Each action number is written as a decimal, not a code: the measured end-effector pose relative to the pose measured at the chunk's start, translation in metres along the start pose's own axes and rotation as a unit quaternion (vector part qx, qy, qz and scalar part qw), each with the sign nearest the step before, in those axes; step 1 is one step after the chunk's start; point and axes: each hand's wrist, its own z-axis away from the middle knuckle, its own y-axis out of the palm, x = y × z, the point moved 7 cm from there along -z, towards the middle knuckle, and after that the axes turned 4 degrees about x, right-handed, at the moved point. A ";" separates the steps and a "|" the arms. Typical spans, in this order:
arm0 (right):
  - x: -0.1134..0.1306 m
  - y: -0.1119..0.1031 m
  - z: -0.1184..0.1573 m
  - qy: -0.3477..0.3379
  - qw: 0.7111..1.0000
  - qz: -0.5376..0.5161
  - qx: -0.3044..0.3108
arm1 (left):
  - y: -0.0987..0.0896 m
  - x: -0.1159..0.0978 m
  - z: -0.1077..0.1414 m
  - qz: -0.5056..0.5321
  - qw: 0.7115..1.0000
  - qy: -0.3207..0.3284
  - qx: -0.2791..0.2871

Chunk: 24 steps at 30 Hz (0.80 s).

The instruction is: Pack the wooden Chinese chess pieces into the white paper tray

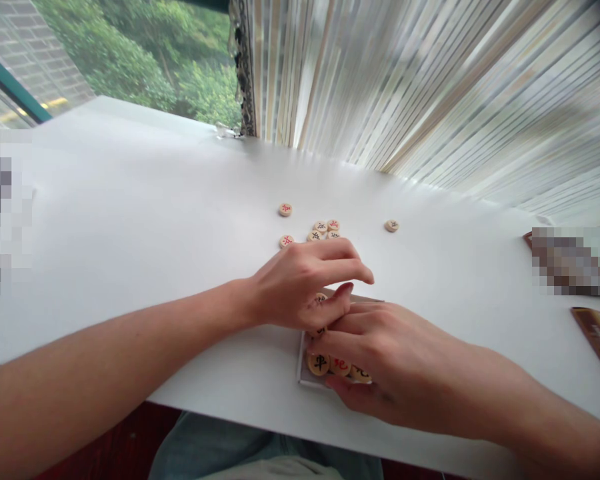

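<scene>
A shallow box point(303, 381) lies near the table's front edge with round wooden Chinese chess pieces in it; a black-marked piece point(319, 362) and a red-marked piece point(340, 365) show in its near row. Over the box rests my right hand point(380, 353), fingers stretched and apart, fingertips and thumb touching or close to the pieces. My left hand point(313, 280) hovers at the box's far side, index finger and thumb apart, nothing visible between them. Part of another piece point(321, 298) shows beside its thumb. The hands hide much of the box.
Beyond my left hand, several pieces sit clustered, including a red-marked one point(333, 225). Single pieces lie at the left point(285, 209) and right point(391, 226). Brown-edged objects point(597, 340) stand on the white table's point(155, 220) right side. A striped curtain point(380, 80) hangs behind.
</scene>
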 end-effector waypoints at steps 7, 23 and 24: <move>-0.001 0.009 -0.006 0.033 0.997 0.052 0.047 | 0.000 0.000 0.000 0.001 1.000 -0.002 0.002; 0.001 0.019 -0.012 0.032 0.988 0.130 0.078 | 0.001 0.000 0.000 -0.004 1.000 0.000 0.010; 0.001 0.019 -0.012 0.031 0.987 0.134 0.077 | 0.001 0.001 0.000 -0.004 1.000 0.000 0.010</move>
